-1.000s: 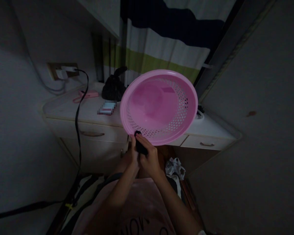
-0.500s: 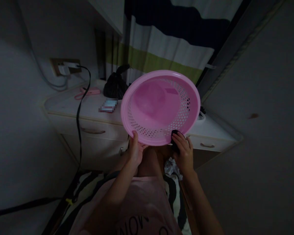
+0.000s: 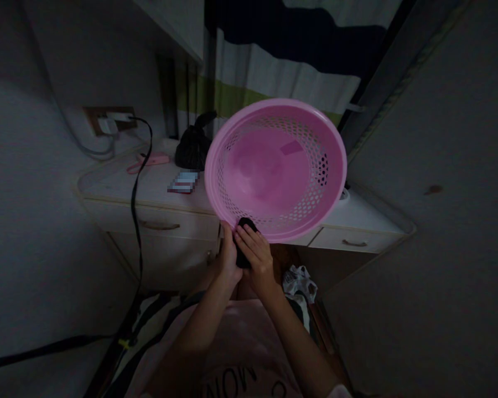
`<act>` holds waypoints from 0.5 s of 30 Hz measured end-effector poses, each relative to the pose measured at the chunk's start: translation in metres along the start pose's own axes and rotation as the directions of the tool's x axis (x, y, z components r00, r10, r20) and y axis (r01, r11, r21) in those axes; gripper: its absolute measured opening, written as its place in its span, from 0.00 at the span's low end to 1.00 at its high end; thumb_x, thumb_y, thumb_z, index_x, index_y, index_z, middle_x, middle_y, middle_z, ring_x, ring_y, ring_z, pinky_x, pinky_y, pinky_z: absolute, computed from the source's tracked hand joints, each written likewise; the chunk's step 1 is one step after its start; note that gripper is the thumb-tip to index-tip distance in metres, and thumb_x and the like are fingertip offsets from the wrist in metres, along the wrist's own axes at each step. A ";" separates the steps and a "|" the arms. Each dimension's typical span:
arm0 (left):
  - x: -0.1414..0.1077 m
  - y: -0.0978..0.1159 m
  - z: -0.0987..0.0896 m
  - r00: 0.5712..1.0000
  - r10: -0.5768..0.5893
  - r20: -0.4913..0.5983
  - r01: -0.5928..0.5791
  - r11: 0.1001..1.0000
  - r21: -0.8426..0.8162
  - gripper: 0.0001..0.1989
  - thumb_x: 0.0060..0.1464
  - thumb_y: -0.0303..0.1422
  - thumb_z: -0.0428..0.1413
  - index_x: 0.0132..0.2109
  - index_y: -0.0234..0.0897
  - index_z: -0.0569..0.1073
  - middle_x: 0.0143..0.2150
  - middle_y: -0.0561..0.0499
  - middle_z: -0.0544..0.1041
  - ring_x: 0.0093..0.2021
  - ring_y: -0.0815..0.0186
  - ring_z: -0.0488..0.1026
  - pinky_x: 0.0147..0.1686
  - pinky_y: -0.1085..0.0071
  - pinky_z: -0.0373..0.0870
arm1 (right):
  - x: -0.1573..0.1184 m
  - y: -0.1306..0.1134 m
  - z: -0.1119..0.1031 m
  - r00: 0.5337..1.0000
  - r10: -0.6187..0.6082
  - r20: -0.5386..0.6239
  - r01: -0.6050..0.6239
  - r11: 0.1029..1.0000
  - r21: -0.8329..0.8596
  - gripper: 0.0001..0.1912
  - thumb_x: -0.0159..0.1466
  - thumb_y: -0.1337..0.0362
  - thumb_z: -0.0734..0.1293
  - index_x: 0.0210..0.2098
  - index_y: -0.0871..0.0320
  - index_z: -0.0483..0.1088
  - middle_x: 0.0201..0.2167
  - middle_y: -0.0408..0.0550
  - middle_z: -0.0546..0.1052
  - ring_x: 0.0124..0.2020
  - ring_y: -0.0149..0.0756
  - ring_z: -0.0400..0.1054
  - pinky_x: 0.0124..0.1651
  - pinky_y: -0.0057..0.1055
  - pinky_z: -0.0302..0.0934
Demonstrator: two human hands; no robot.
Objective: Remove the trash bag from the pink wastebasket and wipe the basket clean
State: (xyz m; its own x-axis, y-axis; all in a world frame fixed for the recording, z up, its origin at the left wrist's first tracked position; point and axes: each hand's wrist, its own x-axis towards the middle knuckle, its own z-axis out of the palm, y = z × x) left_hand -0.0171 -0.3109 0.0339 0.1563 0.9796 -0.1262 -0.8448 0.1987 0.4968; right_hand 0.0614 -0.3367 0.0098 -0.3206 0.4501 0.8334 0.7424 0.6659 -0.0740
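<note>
A round pink plastic basket [image 3: 269,171] with holed sides is tilted so that its inside faces me. My left hand [image 3: 229,257] grips its near rim at the lower left, thumb on the inside edge. Right beside it, my right hand [image 3: 257,254] presses a black cloth [image 3: 244,243] against the same rim. The cloth is bunched under my fingers, and its exact kind cannot be made out. Behind the basket is a white counter [image 3: 108,179] with drawers.
On the counter's left side are a knotted black plastic bag [image 3: 192,146], a pink strapped object [image 3: 151,160] and a blurred flat item [image 3: 183,181]. A black cord [image 3: 135,204] hangs from the wall outlet [image 3: 108,119]. A white plastic bag [image 3: 299,283] lies low on the right.
My right hand has slid the black cloth leftward along the near rim, up to my left hand. The basket has risen slightly and tipped a little more toward me.
</note>
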 end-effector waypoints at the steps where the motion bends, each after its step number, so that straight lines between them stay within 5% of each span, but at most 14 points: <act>1: -0.001 0.004 0.002 1.000 -0.025 0.006 0.025 1.000 -0.012 0.30 0.49 0.54 0.51 0.47 0.33 0.73 0.43 0.42 0.76 0.48 0.59 0.73 0.46 0.68 0.72 | 0.004 0.002 -0.005 0.999 -0.037 0.029 0.038 0.999 -0.024 0.25 0.64 0.72 0.54 0.60 0.57 0.57 0.57 0.50 0.67 0.62 0.35 0.53 0.60 0.42 0.53; 5: -0.008 0.014 0.015 0.995 -0.102 -0.004 0.102 0.991 -0.082 0.26 0.55 0.50 0.48 0.46 0.32 0.73 0.40 0.45 0.77 0.47 0.64 0.73 0.45 0.74 0.71 | 0.016 0.013 -0.028 0.986 -0.124 0.108 0.136 0.984 -0.114 0.25 0.65 0.73 0.52 0.60 0.55 0.57 0.58 0.47 0.66 0.63 0.31 0.51 0.61 0.37 0.51; 10: -0.008 0.018 0.036 0.994 0.057 0.096 -0.049 0.996 -0.077 0.22 0.55 0.39 0.54 0.56 0.42 0.66 0.50 0.50 0.74 0.54 0.67 0.68 0.53 0.73 0.64 | 0.038 0.017 -0.046 0.980 -0.104 0.172 0.141 0.966 -0.215 0.26 0.62 0.73 0.56 0.60 0.57 0.58 0.61 0.51 0.60 0.65 0.37 0.45 0.62 0.42 0.47; 15: 0.002 0.030 0.046 0.987 0.090 0.133 -0.081 0.994 -0.067 0.16 0.56 0.33 0.53 0.52 0.40 0.69 0.48 0.51 0.75 0.50 0.68 0.70 0.49 0.74 0.66 | 0.065 0.020 -0.050 0.978 -0.076 0.192 0.113 0.976 -0.188 0.26 0.61 0.75 0.57 0.59 0.59 0.59 0.62 0.53 0.59 0.66 0.38 0.43 0.61 0.43 0.51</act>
State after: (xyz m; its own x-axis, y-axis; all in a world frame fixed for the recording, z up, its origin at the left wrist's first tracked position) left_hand -0.0186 -0.3014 0.0883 0.1464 0.9886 0.0340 -0.8870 0.1160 0.4469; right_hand 0.0847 -0.3242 0.0904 -0.4834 0.5038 0.7159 0.7986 0.5887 0.1250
